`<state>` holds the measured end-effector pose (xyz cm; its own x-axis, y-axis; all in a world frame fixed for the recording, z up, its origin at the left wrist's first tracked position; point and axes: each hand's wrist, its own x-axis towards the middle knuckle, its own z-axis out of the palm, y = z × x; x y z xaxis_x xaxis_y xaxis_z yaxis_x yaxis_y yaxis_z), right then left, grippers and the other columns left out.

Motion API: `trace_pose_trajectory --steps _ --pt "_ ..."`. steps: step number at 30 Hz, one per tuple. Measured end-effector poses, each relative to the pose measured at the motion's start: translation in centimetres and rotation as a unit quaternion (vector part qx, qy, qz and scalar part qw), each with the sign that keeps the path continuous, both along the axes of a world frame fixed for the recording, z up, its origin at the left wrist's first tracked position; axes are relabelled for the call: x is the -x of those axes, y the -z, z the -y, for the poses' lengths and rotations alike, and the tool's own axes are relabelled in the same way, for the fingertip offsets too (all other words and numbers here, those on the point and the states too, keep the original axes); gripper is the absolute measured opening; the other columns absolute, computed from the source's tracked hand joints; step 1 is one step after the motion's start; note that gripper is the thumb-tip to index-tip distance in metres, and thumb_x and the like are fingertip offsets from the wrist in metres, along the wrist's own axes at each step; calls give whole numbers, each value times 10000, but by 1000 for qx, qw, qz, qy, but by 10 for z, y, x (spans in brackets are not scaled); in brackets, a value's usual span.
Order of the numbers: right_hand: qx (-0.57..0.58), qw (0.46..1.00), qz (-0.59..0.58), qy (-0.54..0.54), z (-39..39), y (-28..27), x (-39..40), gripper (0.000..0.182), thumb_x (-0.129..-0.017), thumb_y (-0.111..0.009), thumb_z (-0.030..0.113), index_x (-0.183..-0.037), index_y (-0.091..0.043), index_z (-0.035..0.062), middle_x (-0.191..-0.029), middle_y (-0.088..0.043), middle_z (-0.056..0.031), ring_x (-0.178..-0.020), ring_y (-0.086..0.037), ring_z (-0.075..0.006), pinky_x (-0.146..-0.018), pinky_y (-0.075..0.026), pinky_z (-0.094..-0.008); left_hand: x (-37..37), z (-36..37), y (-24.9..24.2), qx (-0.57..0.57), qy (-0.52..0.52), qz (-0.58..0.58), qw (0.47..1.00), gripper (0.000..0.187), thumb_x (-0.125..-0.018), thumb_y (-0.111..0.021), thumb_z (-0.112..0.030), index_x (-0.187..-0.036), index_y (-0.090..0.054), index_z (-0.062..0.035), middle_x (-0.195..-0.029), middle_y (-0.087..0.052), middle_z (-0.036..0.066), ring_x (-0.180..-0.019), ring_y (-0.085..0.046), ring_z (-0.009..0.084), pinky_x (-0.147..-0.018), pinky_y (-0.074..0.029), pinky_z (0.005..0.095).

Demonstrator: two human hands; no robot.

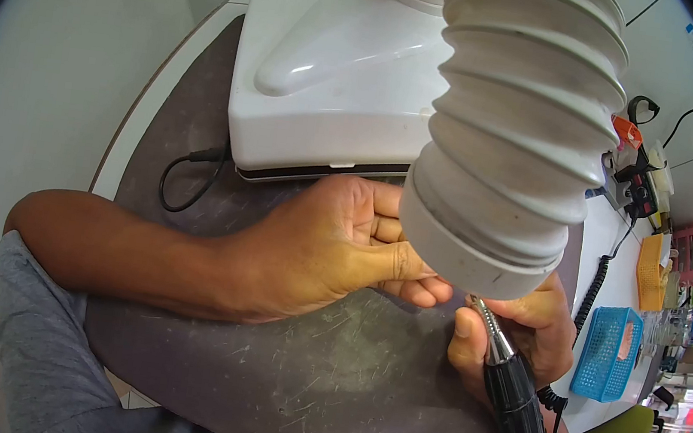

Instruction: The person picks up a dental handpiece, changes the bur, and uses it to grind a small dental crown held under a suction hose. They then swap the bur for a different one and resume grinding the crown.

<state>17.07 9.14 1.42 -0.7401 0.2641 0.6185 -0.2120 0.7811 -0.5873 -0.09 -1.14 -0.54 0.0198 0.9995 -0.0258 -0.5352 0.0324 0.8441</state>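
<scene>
My right hand (pixel 552 328) grips a rotary handpiece (pixel 511 392) with a metal nose and a black body. Its tip points up and away from me, close under the hose mouth. Left of it, my left hand (pixel 351 247) has its fingers curled and the thumb pressed towards them. Whatever lies at those fingertips is too small or too hidden to make out. A ribbed white suction hose (pixel 517 134) hangs in front of both hands and covers part of their fingers. The handpiece's black cord (pixel 553 400) runs down beside my right wrist.
Behind my left hand a white machine housing (pixel 332 120) stands on the scratched dark work mat (pixel 325 387), with a black cable (pixel 167 186) at its side. To the right are a blue basket (pixel 607 352), a yellow basket (pixel 651 271) and a coiled cord (pixel 593 290).
</scene>
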Motion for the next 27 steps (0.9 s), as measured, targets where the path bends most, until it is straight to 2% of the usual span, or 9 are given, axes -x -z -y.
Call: trace_pose_trajectory --steps 4,9,12,15,22,24,27 --pt "3 1000 -18 4 1 3 -1 342 -696 -706 -75 -978 -547 36 -871 -618 -114 -861 -666 -238 -665 -535 -264 -1 0 3 -2 -12 15 1000 275 -886 -565 -46 -1121 -503 84 -1046 -618 158 -916 -635 184 -826 -542 246" --pt "10 1000 -3 17 2 4 -3 355 -702 -735 -28 -996 -552 48 -930 -634 -132 -804 -655 -192 -617 -507 -263 -1 0 3 -19 -12 5 1000 270 -883 -564 -35 -1119 -505 82 -1043 -617 164 -933 -630 190 -830 -539 249" --pt "37 998 24 53 1 3 -9 356 -707 -749 9 -1001 -552 49 -960 -629 -150 -761 -642 -176 -615 -513 -265 -2 2 0 -2 -17 -5 1000 263 -881 -566 -39 -1113 -516 74 -1039 -618 151 -934 -626 184 -837 -530 251" --pt "37 999 8 37 1 5 -9 358 -711 -753 29 -1006 -553 53 -960 -631 -150 -759 -636 -167 -627 -520 -267 -4 3 -4 2 -40 17 999 253 -884 -567 -53 -1102 -527 69 -1030 -621 131 -926 -622 172 -841 -520 251" --pt "28 999 14 33 1 3 -6 380 -695 -759 11 -1015 -557 56 -959 -630 -149 -769 -637 -170 -623 -521 -257 -3 3 -4 10 -30 5 999 240 -892 -557 -66 -1089 -537 70 -1011 -628 118 -923 -619 162 -825 -519 247" --pt "-15 1000 4 3 -2 2 -4 381 -688 -762 6 -1008 -562 53 -948 -632 -147 -760 -636 -170 -614 -521 -253 -3 3 -3 1 -29 -4 1000 242 -893 -561 -76 -1084 -540 71 -1006 -630 120 -921 -620 164 -818 -520 248" --pt "26 999 16 35 0 3 -8 372 -684 -765 5 -997 -567 48 -936 -635 -143 -753 -639 -175 -612 -520 -254 -5 3 -3 3 -45 -15 999 245 -893 -564 -81 -1084 -541 70 -1005 -631 123 -920 -621 164 -817 -519 249"
